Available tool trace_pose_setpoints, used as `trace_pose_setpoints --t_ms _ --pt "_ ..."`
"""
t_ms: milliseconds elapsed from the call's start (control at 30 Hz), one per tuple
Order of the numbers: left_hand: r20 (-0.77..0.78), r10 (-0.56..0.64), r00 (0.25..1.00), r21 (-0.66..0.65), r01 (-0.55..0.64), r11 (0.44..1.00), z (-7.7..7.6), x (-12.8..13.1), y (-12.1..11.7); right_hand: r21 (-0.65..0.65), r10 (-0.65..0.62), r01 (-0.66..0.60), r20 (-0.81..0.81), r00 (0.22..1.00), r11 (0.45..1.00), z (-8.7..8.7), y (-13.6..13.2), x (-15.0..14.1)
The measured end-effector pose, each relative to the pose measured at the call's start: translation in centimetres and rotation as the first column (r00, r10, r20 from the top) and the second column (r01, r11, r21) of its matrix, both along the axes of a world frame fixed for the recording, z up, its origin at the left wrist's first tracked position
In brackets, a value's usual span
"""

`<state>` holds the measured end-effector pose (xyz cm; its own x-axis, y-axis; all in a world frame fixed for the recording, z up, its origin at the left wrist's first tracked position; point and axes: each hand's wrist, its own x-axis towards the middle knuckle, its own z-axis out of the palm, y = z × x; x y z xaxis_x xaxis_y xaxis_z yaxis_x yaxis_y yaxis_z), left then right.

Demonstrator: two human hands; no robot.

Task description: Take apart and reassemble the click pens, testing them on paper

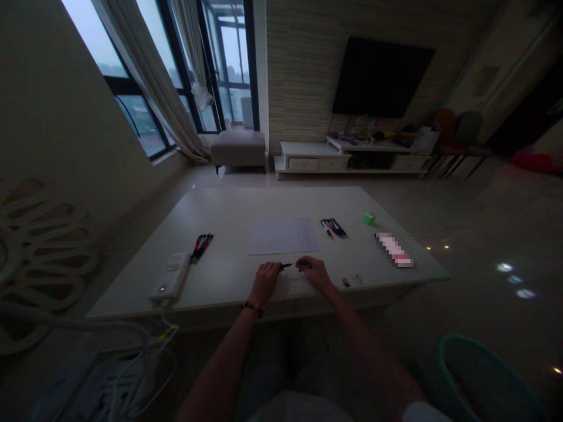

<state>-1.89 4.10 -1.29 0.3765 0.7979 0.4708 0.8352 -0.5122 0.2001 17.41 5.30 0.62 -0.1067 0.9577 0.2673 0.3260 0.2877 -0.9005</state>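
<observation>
Head view, low middle: your left hand [265, 275] holds a pen [286, 265]; loose fingers could drop it. Your right hand [314, 272], I can't tell.

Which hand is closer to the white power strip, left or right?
Left. The left hand, holding a pen, is to the right of the power strip; the right hand is farther right, beyond the left one.

Black pen [285, 266], white table [220, 210] (green block [369, 218]).
</observation>
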Motion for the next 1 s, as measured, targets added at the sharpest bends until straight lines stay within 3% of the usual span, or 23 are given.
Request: trace_pose_setpoints --t_ms 500,733,1000 --pt "-0.017 -0.017 1.0 -0.006 0.017 1.0 -0.1 -0.1 0.0 -0.051 0.064 -0.06 0.099 0.993 0.997 -0.2 -0.2 -1.6" --pt "-0.003 -0.036 0.999 -0.028 0.036 0.999 0.1 -0.1 -0.1 -0.128 0.1 -0.091 0.066 0.993 0.988 -0.2 -0.4 -2.1" --pt "-0.002 -0.051 0.999 -0.014 0.051 0.999 -0.2 -0.2 0.0 -0.122 0.099 -0.092 0.052 0.994 0.988 -0.8 0.1 -2.1"
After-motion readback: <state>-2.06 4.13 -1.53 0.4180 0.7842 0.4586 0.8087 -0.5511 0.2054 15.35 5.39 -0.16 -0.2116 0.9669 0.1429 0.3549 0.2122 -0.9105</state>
